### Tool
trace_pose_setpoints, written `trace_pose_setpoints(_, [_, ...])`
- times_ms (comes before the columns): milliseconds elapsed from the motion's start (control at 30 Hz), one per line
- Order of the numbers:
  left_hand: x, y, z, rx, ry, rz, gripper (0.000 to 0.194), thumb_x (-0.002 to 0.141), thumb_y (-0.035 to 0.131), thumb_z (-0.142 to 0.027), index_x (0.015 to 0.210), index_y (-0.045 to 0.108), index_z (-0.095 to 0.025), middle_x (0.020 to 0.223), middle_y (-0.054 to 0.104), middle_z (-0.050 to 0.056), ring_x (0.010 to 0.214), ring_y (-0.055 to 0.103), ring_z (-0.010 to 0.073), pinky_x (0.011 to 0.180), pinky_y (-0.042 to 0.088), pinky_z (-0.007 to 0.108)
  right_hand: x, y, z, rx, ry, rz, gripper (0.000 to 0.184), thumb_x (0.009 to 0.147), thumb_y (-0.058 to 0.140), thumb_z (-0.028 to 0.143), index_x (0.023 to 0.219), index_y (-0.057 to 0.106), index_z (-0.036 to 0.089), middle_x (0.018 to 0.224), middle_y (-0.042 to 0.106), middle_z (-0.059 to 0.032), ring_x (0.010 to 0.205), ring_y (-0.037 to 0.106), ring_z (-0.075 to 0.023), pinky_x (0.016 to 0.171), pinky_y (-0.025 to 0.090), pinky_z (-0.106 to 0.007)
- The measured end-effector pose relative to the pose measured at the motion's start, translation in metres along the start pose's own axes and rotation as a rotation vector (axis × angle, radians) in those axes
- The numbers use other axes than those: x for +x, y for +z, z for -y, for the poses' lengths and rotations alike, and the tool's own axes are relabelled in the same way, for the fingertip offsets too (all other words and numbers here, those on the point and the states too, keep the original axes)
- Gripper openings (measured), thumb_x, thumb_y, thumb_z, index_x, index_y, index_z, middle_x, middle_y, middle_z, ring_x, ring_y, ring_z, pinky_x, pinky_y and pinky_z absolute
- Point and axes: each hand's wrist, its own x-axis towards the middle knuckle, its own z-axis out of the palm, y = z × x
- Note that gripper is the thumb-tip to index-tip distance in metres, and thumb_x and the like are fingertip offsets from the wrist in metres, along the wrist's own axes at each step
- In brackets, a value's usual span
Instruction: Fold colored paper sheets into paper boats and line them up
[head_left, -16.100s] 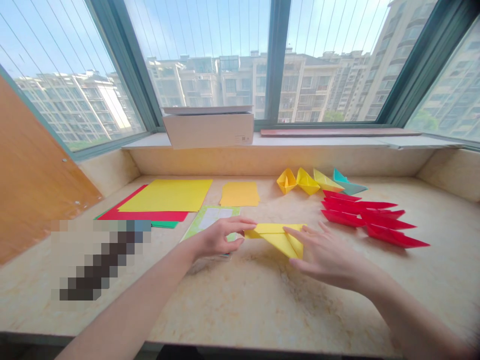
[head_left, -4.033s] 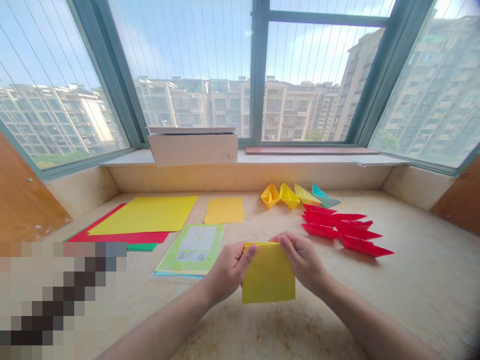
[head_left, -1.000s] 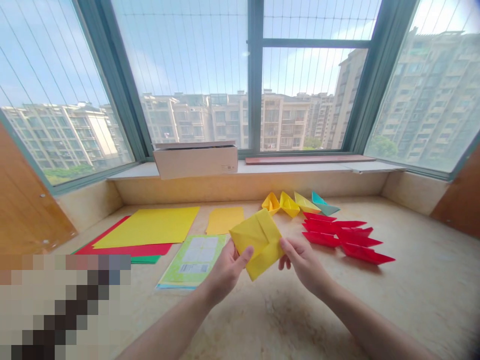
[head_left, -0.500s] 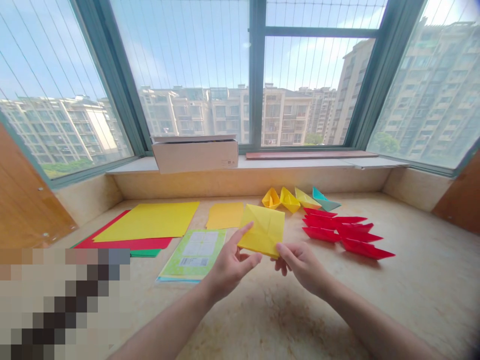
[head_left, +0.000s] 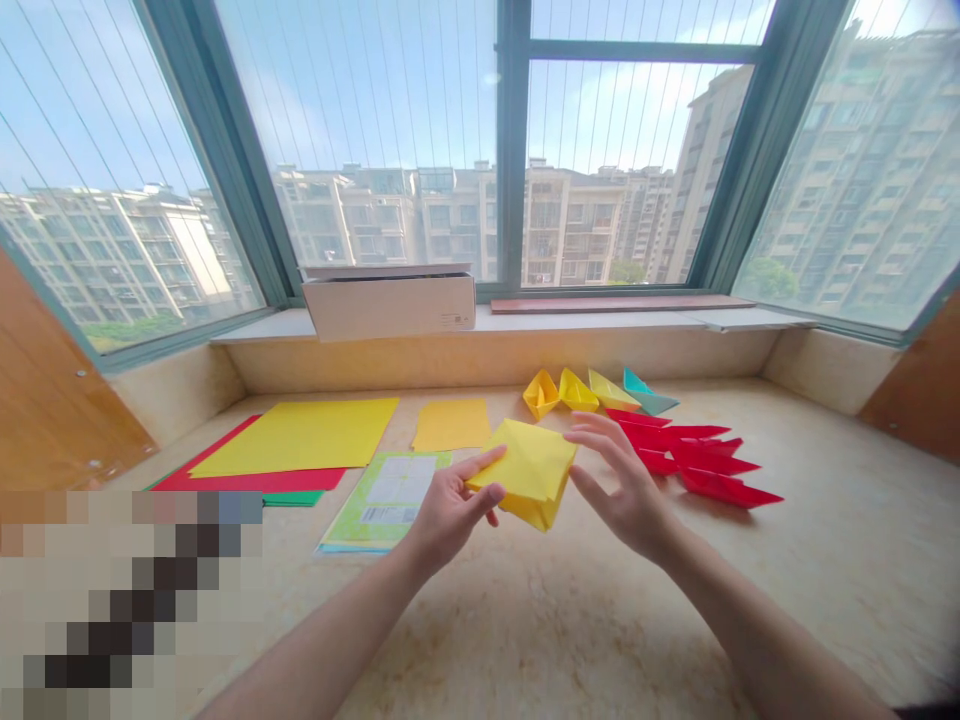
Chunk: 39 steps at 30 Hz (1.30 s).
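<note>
A folded yellow paper point(head_left: 525, 468), square with layered flaps, is held up over the stone ledge. My left hand point(head_left: 457, 500) pinches its left corner between thumb and fingers. At the right edge of the paper is my right hand point(head_left: 619, 480), fingers spread and apart; whether its fingertips touch the paper I cannot tell. Behind my right hand several red paper boats point(head_left: 712, 455) lie in a cluster. A green packet point(head_left: 375, 500) in a clear sleeve lies beside my left hand.
Yellow sheets point(head_left: 300, 435) top red sheets point(head_left: 315, 482) and green ones at the left. A smaller orange-yellow stack point(head_left: 450, 425) lies near the middle. Yellow boats point(head_left: 577, 390) and a teal boat point(head_left: 649, 392) stand at the back. A white box point(head_left: 390, 305) sits on the windowsill point(head_left: 540, 322).
The yellow paper has tilted flatter and turned, a lower flap now showing. My right hand has let go of its lower right corner, risen and spread its fingers. My left hand keeps its pinch.
</note>
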Motion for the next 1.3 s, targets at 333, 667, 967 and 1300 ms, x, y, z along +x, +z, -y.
trace_pose_setpoints(333, [-0.002, -0.006, 0.003, 0.141, 0.091, 0.114, 0.076, 0.070, 0.075, -0.058, 0.130, 0.063, -0.013, 0.106, 0.071, 0.015, 0.076, 0.065, 0.0201, 0.066, 0.053, 0.029, -0.006, -0.004, -0.002, 0.097, 0.076, 0.323, 0.033, 0.093, 0.058, 0.022, 0.123, 0.067, 0.032, 0.149, 0.045, -0.0098, 0.134, 0.047, -0.0292, 0.104, 0.047, -0.048])
trace_pose_setpoints(667, [0.005, -0.012, 0.014, 0.365, 0.353, 0.253, 0.048, 0.091, 0.059, -0.037, 0.138, 0.055, -0.028, 0.139, 0.055, 0.015, 0.118, 0.058, 0.0289, 0.083, 0.057, 0.036, -0.009, 0.003, -0.015, 0.074, -0.003, 0.333, 0.041, 0.096, 0.054, 0.017, 0.132, 0.060, 0.037, 0.151, 0.045, -0.0080, 0.136, 0.046, -0.0287, 0.106, 0.046, -0.051])
trace_pose_setpoints(967, [0.008, -0.020, 0.012, 0.600, 0.588, 0.293, 0.044, 0.093, 0.057, -0.024, 0.137, 0.055, -0.031, 0.155, 0.035, 0.014, 0.138, 0.042, 0.0306, 0.108, 0.042, 0.047, -0.011, 0.004, -0.006, -0.012, -0.106, 0.344, 0.049, 0.094, 0.053, 0.013, 0.136, 0.055, 0.038, 0.150, 0.041, -0.0085, 0.137, 0.044, -0.0280, 0.104, 0.048, -0.047])
trace_pose_setpoints(1300, [0.003, -0.014, 0.006, 0.624, 0.718, 0.254, 0.048, 0.094, 0.055, -0.021, 0.141, 0.050, -0.032, 0.156, 0.032, 0.012, 0.140, 0.037, 0.0304, 0.111, 0.039, 0.049, -0.009, 0.001, 0.002, -0.106, -0.155, 0.340, 0.049, 0.092, 0.054, 0.009, 0.132, 0.060, 0.037, 0.152, 0.039, -0.0072, 0.138, 0.042, -0.0292, 0.109, 0.042, -0.051])
